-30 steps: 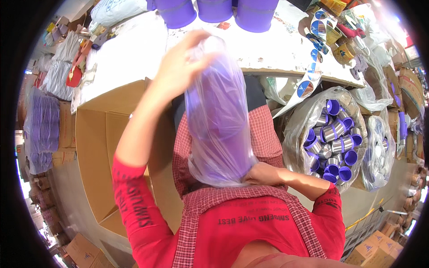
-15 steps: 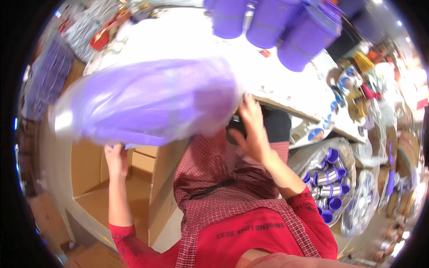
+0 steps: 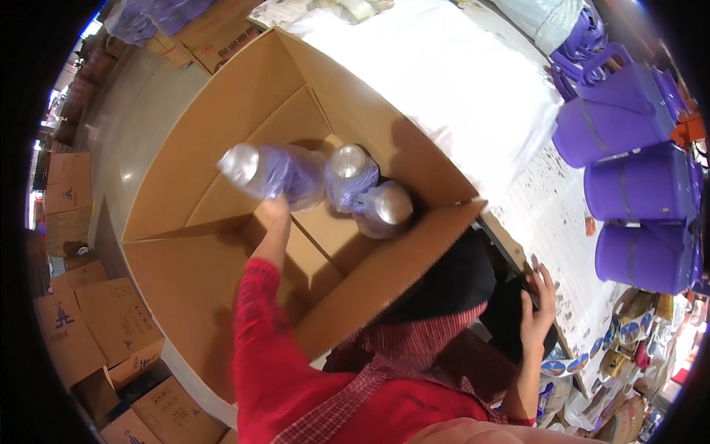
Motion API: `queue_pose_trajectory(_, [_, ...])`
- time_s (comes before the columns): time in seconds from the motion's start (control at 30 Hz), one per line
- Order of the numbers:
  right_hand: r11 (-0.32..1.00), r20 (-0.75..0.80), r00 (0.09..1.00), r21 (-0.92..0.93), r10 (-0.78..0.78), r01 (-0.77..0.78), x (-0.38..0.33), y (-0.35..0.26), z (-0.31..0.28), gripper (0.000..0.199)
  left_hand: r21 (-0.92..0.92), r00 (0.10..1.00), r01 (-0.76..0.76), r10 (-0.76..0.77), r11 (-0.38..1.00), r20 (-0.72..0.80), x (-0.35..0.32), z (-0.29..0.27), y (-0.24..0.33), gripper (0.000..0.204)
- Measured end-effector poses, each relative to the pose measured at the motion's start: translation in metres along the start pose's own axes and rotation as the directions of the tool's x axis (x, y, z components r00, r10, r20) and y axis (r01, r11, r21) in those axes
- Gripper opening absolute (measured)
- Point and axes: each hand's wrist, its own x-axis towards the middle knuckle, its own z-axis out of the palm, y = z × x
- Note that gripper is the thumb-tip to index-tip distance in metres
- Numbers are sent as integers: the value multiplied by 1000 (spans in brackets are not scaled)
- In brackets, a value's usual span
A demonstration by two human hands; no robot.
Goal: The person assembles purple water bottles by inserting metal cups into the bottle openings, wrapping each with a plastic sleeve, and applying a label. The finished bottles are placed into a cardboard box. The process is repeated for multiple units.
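A large open cardboard box (image 3: 222, 133) stands on the floor to my left. My left hand (image 3: 275, 209) reaches into it and holds a purple item wrapped in clear plastic (image 3: 270, 172), tilted over the box bottom. Two more bagged purple items (image 3: 351, 174) (image 3: 384, 207) lie in the box right beside it. My right hand (image 3: 538, 300) rests with fingers spread at the edge of the white-covered table (image 3: 473, 81), holding nothing. I wear red sleeves and a checked apron.
Three purple buckets (image 3: 636, 192) stand stacked on their sides at the table's right end. Small colourful packets and bags (image 3: 629, 355) lie at the lower right. Closed cardboard cartons (image 3: 89, 318) are stacked on the floor at the lower left and far left.
My view has swung left from the table to the box. The big bagged purple item has gone from in front of me down into the box with my left hand. My right hand let go.
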Motion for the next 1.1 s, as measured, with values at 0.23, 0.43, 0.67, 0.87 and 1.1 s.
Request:
queue_pose_trajectory(0.23, [946, 33, 995, -315, 90, -76, 17, 20, -30, 30, -309, 894, -100, 222, 946, 389, 41, 183, 39, 29])
queue_pose_trajectory(0.43, [807, 60, 961, -529, -271, 261, 96, 6, -61, 60, -333, 677, -196, 373, 922, 634, 84, 234, 9, 50])
queue_pose_trajectory(0.67, [661, -448, 806, -744, -386, -98, 336, -106, -176, 36, -347, 707, -384, 514, 856, 486, 20, 100, 13, 54])
queue_pose_trajectory(0.87, [789, -623, 518, -586, -586, 187, 236, -74, -190, 32, -569, 557, -245, 594, 785, 580, -59, -15, 27, 33])
queue_pose_trajectory(1.1, [764, -506, 600, -213, -619, 609, 68, -119, -207, 21, -950, 284, 66, 907, 304, 310, -175, -168, 262, 28])
